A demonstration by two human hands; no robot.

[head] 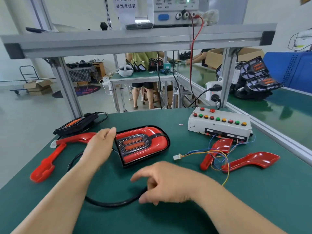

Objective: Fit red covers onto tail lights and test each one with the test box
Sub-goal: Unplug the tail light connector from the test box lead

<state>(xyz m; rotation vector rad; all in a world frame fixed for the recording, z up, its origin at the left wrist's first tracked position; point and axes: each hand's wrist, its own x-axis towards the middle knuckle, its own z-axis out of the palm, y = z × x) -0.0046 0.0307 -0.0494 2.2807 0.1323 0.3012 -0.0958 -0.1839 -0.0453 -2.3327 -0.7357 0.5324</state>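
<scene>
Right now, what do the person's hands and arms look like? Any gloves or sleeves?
No gloves and no sleeves in view. The left hand and the right hand are bare, and both arms are bare right down to the picture's bottom edge. I can see no watch, bracelet or ring, though the hands are a little blurred.

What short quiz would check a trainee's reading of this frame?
1. True or false: the white connector is plugged into the tail light.
2. What runs under the right hand? A cable; B tape; C pliers.
3. Fill in: the test box stands to the tail light's ___.
Key: 1 false, it lies loose on the mat; 2 A; 3 right.
</scene>
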